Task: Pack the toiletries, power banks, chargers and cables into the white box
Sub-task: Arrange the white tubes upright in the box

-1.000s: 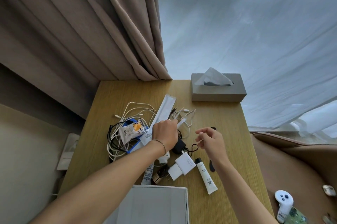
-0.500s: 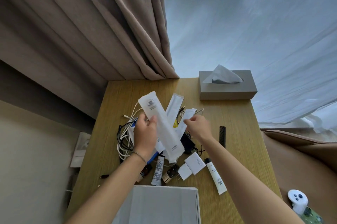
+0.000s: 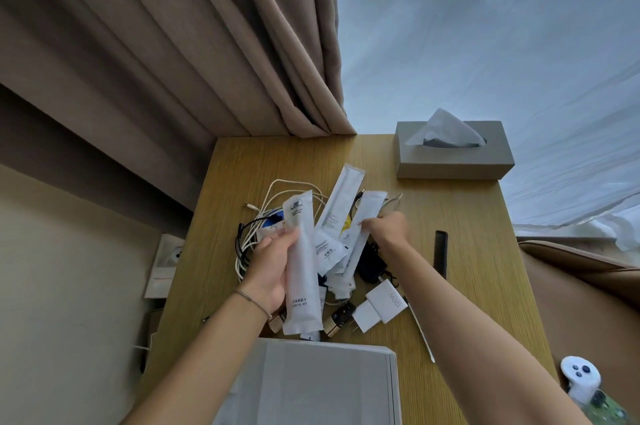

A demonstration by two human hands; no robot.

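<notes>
Head view, the only one on offer, looks down over both forearms onto a wooden table [image 3: 460,234]. The left hand [image 3: 273,268] is clenched around a long white dental kit sachet [image 3: 300,262], held upright above the pile with its lower end hanging just over the white box [image 3: 304,386], which sits closed or nearly so at the near edge. The right hand [image 3: 386,229] pinches a second slim white sachet [image 3: 363,227] by its middle, lifted off the heap. A third sachet [image 3: 341,204] lies flat behind them.

Under the hands everything is heaped together: white cables [image 3: 277,197] looped with black cables [image 3: 242,241] on the left, a black charger [image 3: 372,263] in the middle, two white chargers [image 3: 379,307] touching each other nearer the box, small brown bottles [image 3: 337,320] beside them. A black comb [image 3: 440,251] lies apart on the right, a grey tissue box [image 3: 453,158] at the far corner.

My worry is the tangle. Those sachets are slick and thin, so a loose pinch could let one slide back among the cables. Anything lifted from that knot may drag a cable and pull the chargers or bottles off the near edge. I cannot see an open mouth on the box from here, so dropping sachets now might just land them on its lid.
</notes>
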